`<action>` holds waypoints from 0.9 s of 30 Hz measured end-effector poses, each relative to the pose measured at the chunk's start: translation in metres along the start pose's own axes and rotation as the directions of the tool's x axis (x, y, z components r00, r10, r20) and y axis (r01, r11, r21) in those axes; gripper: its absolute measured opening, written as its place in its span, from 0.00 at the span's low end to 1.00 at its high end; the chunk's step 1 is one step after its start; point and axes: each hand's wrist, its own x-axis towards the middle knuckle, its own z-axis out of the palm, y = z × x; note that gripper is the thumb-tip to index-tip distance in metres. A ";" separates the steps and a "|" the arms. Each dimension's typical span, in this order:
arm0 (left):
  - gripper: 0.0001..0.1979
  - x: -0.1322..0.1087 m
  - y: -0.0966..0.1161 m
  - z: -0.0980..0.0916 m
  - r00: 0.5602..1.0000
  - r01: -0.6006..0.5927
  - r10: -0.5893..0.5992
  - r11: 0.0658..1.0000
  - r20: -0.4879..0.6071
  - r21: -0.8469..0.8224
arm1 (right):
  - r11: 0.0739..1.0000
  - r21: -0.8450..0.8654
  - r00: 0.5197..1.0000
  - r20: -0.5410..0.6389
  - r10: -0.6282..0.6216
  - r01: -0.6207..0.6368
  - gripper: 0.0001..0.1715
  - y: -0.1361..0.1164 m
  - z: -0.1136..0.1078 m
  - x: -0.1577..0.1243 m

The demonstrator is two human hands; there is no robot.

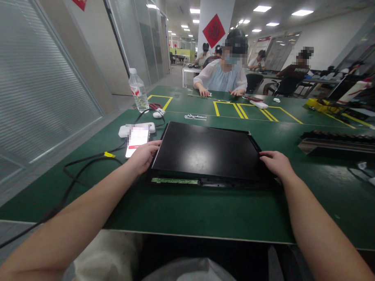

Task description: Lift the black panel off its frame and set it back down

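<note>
A black LCD panel (208,151) lies before me over a black frame (235,183), slightly askew so the frame shows along its right and front edges. Along the front runs a narrow green circuit board (175,181). My left hand (145,155) is closed at the panel's left edge, its fingertips partly hidden beside it. At the right edge my right hand (277,164) has its fingers bent over the side of the panel and frame. A smartphone (138,141) with a lit screen leans by my left hand.
Behind the phone is a white block (124,131); a water bottle (139,91) stands farther back. A black cable (91,157) crosses the left side. Small metal strips (195,116) lie beyond the panel, and a long dark part (341,144) at right. A co-worker (223,76) sits opposite.
</note>
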 end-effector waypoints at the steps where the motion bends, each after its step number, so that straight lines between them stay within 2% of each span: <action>1: 0.16 0.001 -0.001 -0.002 1.000 -0.022 0.022 1.000 0.003 -0.005 | 1.000 -0.002 1.000 0.005 -0.003 0.003 0.19 0.000 0.000 0.000; 3: 0.14 0.003 -0.003 -0.006 0.998 -0.069 0.069 0.997 0.016 0.016 | 1.000 -0.002 1.000 0.018 -0.004 0.004 0.19 0.000 0.000 0.001; 7: 0.23 0.004 -0.006 -0.014 0.988 -0.143 0.138 0.987 0.070 0.071 | 0.999 0.042 1.000 0.006 -0.001 0.001 0.21 0.001 0.001 0.002; 11: 0.25 0.002 -0.005 -0.013 0.969 -0.226 0.219 0.973 0.119 0.049 | 0.991 0.123 0.998 -0.024 0.056 -0.053 0.24 -0.001 0.001 0.001; 14: 0.26 -0.003 -0.002 -0.008 0.946 -0.267 0.260 0.964 0.196 0.010 | 0.973 0.217 0.995 -0.035 0.094 -0.084 0.18 -0.003 0.002 0.000; 17: 0.30 -0.007 -0.001 -0.005 0.927 -0.301 0.303 0.953 0.221 -0.044 | 0.912 0.391 0.988 -0.033 0.150 -0.125 0.09 -0.004 0.002 -0.002; 19: 0.30 -0.007 0.000 -0.005 0.915 -0.332 0.341 0.940 0.216 -0.076 | 0.821 0.551 0.978 -0.037 0.207 -0.153 0.08 -0.006 -0.001 -0.003; 21: 0.29 -0.006 0.002 -0.007 0.912 -0.351 0.362 0.932 0.194 -0.090 | 0.681 0.712 0.968 -0.008 0.250 -0.170 0.09 -0.009 -0.009 -0.005; 23: 0.27 -0.002 0.004 -0.012 0.925 -0.336 0.347 0.937 0.153 -0.091 | 0.499 0.843 0.970 0.097 0.225 -0.200 0.09 -0.015 -0.022 -0.011; 24: 0.26 0.000 0.006 -0.015 0.936 -0.319 0.329 0.943 0.128 -0.090 | 0.390 0.893 0.971 0.169 0.171 -0.224 0.10 -0.019 -0.028 -0.014; 26: 0.21 0.005 0.009 -0.021 0.952 -0.287 0.294 0.954 0.083 -0.080 | 0.207 0.950 0.971 0.219 0.100 -0.235 0.14 -0.028 -0.040 -0.024; 27: 0.19 0.006 0.011 -0.023 0.955 -0.284 0.289 0.956 0.069 -0.075 | 0.137 0.952 0.959 0.260 0.116 -0.275 0.13 -0.033 -0.045 -0.028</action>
